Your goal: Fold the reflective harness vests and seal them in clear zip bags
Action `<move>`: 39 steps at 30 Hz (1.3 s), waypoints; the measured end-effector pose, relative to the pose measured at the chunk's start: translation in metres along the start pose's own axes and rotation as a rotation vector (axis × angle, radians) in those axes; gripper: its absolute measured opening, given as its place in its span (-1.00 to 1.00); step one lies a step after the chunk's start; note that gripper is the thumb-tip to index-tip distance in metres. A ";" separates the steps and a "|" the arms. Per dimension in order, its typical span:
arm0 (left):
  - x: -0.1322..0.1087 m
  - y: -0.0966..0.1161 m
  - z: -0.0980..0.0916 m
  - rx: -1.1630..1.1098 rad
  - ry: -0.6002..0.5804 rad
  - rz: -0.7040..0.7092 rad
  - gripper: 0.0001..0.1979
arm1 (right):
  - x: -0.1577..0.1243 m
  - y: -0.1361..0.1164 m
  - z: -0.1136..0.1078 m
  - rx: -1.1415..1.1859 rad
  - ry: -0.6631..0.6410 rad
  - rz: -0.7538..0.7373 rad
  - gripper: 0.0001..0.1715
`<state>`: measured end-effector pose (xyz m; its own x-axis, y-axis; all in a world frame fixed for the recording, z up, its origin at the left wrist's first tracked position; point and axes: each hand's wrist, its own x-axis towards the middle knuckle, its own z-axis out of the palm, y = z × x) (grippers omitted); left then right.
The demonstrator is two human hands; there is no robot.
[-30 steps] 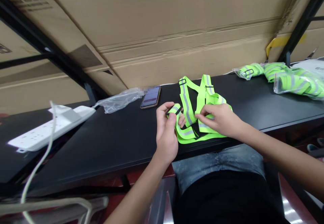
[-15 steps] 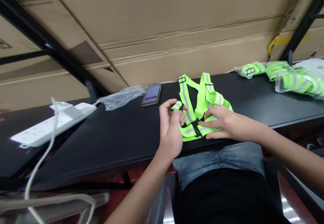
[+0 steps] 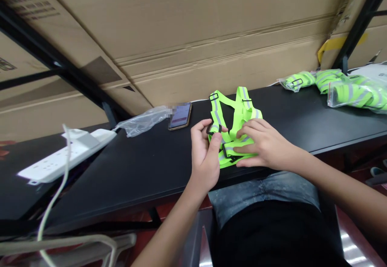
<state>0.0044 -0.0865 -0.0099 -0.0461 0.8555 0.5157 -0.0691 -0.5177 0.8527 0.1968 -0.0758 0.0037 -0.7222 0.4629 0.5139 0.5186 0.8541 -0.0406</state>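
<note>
A neon-yellow reflective vest [image 3: 238, 114] made of grey-striped straps lies on the black table in front of me, its two shoulder straps pointing toward the cardboard. At its left side, my left hand [image 3: 206, 154] is closed, pinching a strap end with a black buckle [image 3: 215, 129] between thumb and fingers. My right hand [image 3: 261, 144] lies over the vest's lower right part, fingers bent and pressing on a folded waist strap [image 3: 242, 149]. Near those fingertips, a second black buckle [image 3: 225, 150] shows at the strap's edge. Part of the vest is hidden under the right hand.
Left of the vest lie a phone [image 3: 180, 116] and a clear plastic bag [image 3: 145, 121]. Farther left is a white power strip [image 3: 60, 160] with a cable. Several bagged vests [image 3: 356, 92] lie at the back right. Cardboard [image 3: 211, 25] walls the table's rear.
My right hand has moved left, bringing the right waist strap inward over the vest's lower middle. My left hand still pinches the buckled strap end, and the view has shifted slightly.
</note>
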 end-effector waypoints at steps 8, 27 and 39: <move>0.024 0.017 0.025 0.360 -0.409 -0.001 -0.61 | -0.020 -0.038 0.005 -0.289 -0.065 0.122 -0.60; 0.028 -0.005 0.017 0.753 -0.764 0.293 -0.62 | -0.047 -0.014 -0.011 0.369 0.435 0.193 -0.81; 0.023 0.007 0.004 0.887 -0.807 0.429 -0.65 | -0.042 0.013 -0.023 0.108 -0.094 0.049 -0.59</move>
<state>0.0064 -0.0702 0.0086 0.7389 0.5418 0.4006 0.5028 -0.8391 0.2074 0.2447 -0.0895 0.0013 -0.7393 0.5210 0.4267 0.5062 0.8478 -0.1581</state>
